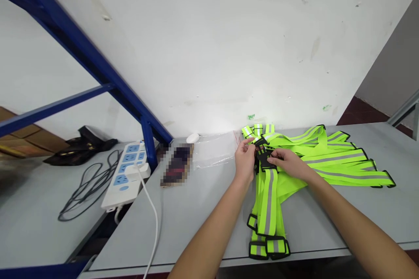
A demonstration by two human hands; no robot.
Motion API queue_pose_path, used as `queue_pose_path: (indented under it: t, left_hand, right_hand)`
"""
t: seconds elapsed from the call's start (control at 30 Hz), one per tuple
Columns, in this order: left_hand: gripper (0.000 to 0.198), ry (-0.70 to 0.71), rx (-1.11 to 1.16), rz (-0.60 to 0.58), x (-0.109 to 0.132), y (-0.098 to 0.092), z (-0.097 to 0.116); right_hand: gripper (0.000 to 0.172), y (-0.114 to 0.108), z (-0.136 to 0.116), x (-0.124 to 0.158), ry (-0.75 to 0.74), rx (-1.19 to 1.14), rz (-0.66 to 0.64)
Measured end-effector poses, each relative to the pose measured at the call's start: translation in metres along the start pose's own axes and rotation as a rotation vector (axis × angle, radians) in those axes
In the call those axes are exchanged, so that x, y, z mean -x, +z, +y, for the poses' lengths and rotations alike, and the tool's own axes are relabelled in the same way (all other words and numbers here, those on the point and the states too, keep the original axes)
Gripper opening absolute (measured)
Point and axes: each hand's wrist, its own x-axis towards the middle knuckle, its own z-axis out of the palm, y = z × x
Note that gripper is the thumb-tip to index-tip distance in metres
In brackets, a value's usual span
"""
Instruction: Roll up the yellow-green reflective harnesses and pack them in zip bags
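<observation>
A pile of neon-yellow reflective straps [340, 161] with grey stripes lies on the grey table in the head view. Some straps hang down toward the front edge and end in black plastic slides [276, 246]. My left hand [245, 161] is closed, its thumb and finger pinching at the strap end above a black side-release buckle [266, 159]. From the other side my right hand [290, 163] grips this buckle between thumb and fingers. The buckle's prongs show between my hands; whether its halves are joined I cannot tell. My left fingertips are partly hidden.
A clear plastic bag [214, 150] and a white oval object [193, 138] lie by the wall, near a pixelated item [176, 165]. At left are a power strip [126, 176], dark cable [87, 187], black bag [81, 146] and blue metal frame [98, 67].
</observation>
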Motion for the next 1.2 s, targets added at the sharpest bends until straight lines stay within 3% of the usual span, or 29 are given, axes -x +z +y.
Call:
queue_pose_path:
  t: [0.77, 1.2]
  left_hand:
    - [0.034, 0.182, -0.275, -0.087, -0.011, -0.01, -0.007]
    - [0.034, 0.157, -0.319, -0.125, -0.005, -0.008, -0.009]
  right_hand:
    - [0.037, 0.006, 0.009, -0.006, 0.027, -0.132, 0.116]
    - [0.034, 0.007, 0.011, -0.008, 0.047, -0.136, 0.132]
